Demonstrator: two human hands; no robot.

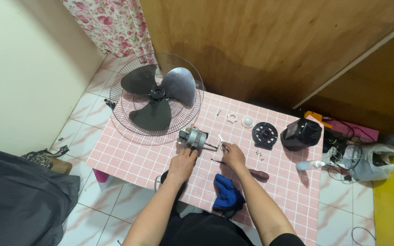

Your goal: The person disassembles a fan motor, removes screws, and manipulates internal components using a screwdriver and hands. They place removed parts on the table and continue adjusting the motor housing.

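Left hand [182, 163] resting against fan motor [192, 137] near table [133, 157] centre, grip extent unclear, right hand [233, 155] pinching small white part [221, 139] beside motor shaft, screwdriver [251, 171] just behind right wrist, blue cloth [226, 193] at near edge.

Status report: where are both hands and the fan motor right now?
Left hand on the fan motor, on the pink table. Right hand pinches a small white part at the shaft end. Screwdriver lies beside the right wrist.

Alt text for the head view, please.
Two bare hands work on a small fan motor on a pink tiled table: left hand steadies it, right hand holds a small white part at its shaft. Fan blade on grille behind.
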